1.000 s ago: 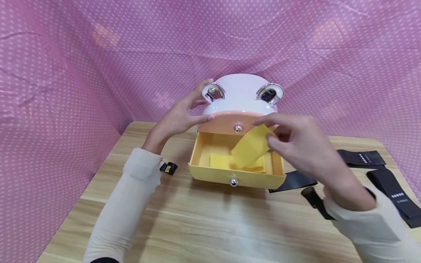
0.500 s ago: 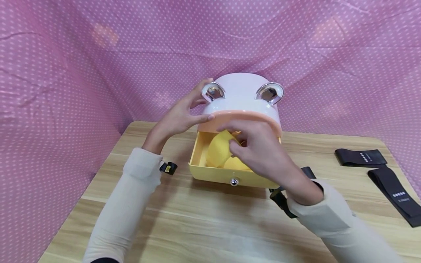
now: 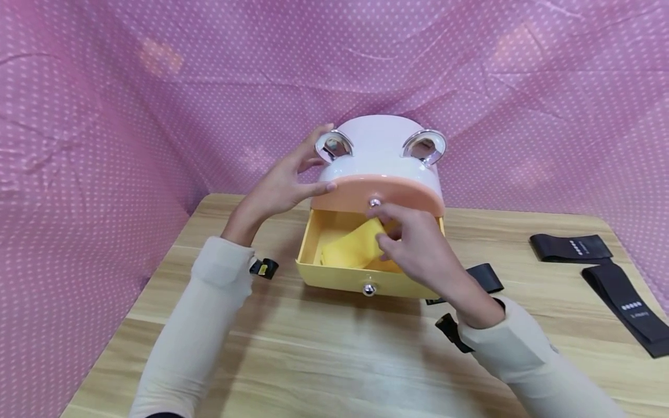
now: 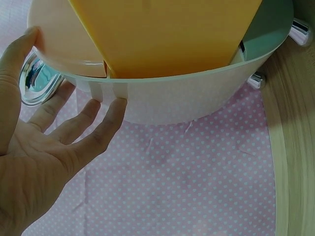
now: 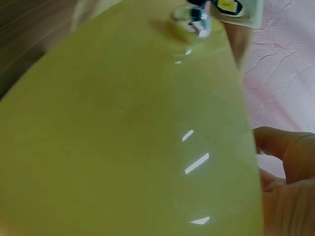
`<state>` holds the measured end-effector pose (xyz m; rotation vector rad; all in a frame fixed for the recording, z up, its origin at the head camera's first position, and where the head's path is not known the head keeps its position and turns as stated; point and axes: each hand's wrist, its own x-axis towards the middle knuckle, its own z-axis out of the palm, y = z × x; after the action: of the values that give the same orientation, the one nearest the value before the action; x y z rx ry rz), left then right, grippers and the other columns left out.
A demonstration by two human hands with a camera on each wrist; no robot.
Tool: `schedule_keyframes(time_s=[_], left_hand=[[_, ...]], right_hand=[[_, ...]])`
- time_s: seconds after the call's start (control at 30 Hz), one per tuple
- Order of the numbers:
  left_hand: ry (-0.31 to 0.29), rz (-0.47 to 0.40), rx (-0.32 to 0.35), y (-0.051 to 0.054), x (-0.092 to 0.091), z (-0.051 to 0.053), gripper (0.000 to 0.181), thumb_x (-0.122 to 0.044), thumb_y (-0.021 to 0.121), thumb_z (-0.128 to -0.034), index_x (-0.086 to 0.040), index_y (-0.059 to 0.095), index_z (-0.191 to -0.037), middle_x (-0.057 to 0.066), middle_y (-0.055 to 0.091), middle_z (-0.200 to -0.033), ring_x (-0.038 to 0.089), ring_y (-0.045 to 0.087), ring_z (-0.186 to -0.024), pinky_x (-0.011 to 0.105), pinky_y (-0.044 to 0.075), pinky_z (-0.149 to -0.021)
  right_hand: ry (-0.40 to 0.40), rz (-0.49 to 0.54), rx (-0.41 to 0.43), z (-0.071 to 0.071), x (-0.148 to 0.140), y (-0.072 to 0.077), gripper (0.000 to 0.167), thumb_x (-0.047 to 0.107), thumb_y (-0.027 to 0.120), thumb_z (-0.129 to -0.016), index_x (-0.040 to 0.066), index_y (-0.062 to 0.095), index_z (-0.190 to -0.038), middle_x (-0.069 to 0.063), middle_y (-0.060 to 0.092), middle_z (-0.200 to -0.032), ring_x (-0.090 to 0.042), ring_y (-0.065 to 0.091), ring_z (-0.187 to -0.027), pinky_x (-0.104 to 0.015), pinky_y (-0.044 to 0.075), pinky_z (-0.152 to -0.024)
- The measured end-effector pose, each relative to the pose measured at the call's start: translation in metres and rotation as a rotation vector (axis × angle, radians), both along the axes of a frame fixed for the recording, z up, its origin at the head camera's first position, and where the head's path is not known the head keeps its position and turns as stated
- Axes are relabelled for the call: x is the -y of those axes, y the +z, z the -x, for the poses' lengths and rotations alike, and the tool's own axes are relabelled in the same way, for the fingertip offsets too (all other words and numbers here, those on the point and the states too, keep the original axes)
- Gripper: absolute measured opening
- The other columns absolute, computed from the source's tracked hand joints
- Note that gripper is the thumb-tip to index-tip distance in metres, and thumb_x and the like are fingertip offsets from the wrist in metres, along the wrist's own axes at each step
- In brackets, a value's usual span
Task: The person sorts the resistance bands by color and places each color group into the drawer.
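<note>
A white drawer box (image 3: 381, 139) with silver ear-shaped rings stands on the table. Its upper peach drawer (image 3: 355, 194) is closed; the yellow drawer (image 3: 334, 277) below it is pulled out. Spread over the box's left side is my left hand (image 3: 284, 180), thumb on the peach front; in the left wrist view its fingers (image 4: 110, 120) touch the white wall. Inside the yellow drawer, my right hand (image 3: 420, 244) pinches a folded yellow cloth (image 3: 350, 249) by its right end. The right wrist view mostly shows the drawer's front (image 5: 113, 128), which hides the cloth.
Two black bands (image 3: 569, 248) with white print lie at the table's right, and another black band (image 3: 486, 277) sits beside the yellow drawer. A pink dotted curtain (image 3: 251, 87) surrounds the wooden table (image 3: 324, 360) at the back and sides.
My right hand has moved left and down from the drawer's right side, lowering the yellow cloth from upright to nearly flat in the drawer. The left hand keeps its place on the box.
</note>
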<state>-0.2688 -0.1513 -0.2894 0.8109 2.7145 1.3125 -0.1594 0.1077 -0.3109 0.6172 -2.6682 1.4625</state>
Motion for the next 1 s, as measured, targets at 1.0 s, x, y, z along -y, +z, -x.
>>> schedule_keyframes(time_s=[1.0], left_hand=[[0.005,0.000,0.014,0.000,0.000,0.000,0.097,-0.029,0.082,-0.0926,-0.059,0.020,-0.160,0.000,0.031,-0.172,0.031,0.049,-0.148,0.060,0.047,-0.115]], right_hand=[[-0.045,-0.436,-0.017,0.013,-0.020,-0.009,0.024,-0.001,0.070,-0.089,-0.001,0.074,-0.113,-0.016,0.073,-0.100,-0.028,0.063,-0.083,-0.038,0.053,-0.071]])
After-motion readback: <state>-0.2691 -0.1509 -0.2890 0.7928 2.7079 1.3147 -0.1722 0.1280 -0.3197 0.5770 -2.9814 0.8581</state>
